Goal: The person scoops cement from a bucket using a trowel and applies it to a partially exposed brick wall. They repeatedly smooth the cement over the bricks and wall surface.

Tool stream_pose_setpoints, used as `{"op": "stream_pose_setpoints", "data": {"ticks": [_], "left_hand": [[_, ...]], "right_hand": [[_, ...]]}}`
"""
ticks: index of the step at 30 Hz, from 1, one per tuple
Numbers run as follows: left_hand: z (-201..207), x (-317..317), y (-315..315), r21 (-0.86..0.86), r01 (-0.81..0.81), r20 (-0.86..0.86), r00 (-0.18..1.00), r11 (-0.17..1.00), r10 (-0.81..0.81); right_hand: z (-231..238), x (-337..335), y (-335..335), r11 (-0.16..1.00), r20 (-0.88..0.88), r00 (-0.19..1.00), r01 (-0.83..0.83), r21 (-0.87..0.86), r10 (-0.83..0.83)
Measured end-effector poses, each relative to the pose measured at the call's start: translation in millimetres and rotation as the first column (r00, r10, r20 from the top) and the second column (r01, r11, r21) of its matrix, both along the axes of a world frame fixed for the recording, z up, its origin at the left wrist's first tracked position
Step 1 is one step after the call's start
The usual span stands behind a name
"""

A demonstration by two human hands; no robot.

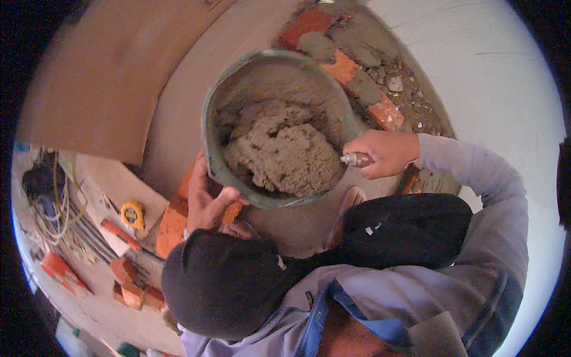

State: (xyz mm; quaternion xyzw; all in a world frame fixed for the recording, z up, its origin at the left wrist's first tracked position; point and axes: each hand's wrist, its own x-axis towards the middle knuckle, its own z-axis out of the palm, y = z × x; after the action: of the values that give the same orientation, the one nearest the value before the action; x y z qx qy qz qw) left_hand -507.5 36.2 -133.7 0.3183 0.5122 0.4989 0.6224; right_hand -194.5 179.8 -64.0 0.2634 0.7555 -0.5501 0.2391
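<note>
We see a round, green-rimmed bucket [217,160], its walls smeared grey, standing upright on the floor between our knees and tipped a little toward us. Inside it lies a lumpy heap of stiff grey mortar [285,156], piled toward the near and right side, with the far inner wall only thinly coated. At the bucket's right rim a trowel with a brown wooden handle [355,159] reaches in, its blade hidden behind the wall.
</note>
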Motion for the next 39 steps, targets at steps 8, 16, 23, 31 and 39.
{"op": "stream_pose_setpoints", "data": {"ticks": [8,16,23,31,39], "left_hand": [[11.8,2.5,-2.4,-0.133,-0.034,-0.136,0.991,0.991,0.016],[25.2,3.3,3.8,0.004,-0.008,-0.27,0.963,1.0,0.009],[26.0,-7.0,4.1,-0.041,0.135,-0.364,0.921,0.99,-0.141],[53.9,-53.6,-18.3,-0.015,-0.039,-0.295,0.955,0.999,0.033],[192.2,-4.7,-20.4,0.253,0.01,-0.665,0.728,0.967,0.167]], "right_hand": [[35.6,44.5,11.6,0.981,-0.076,0.987,0.15,0.122,-0.142],[32.0,132.5,47.8,0.594,-0.119,0.837,0.472,0.651,-0.534],[-69.5,159.1,87.3,0.004,-0.281,0.768,0.346,0.938,-0.576],[-59.7,178.6,57.2,0.426,-0.17,0.532,0.799,0.423,-0.83],[-98.1,117.7,71.7,0.374,-0.133,0.38,0.925,0.069,-0.915]]}}
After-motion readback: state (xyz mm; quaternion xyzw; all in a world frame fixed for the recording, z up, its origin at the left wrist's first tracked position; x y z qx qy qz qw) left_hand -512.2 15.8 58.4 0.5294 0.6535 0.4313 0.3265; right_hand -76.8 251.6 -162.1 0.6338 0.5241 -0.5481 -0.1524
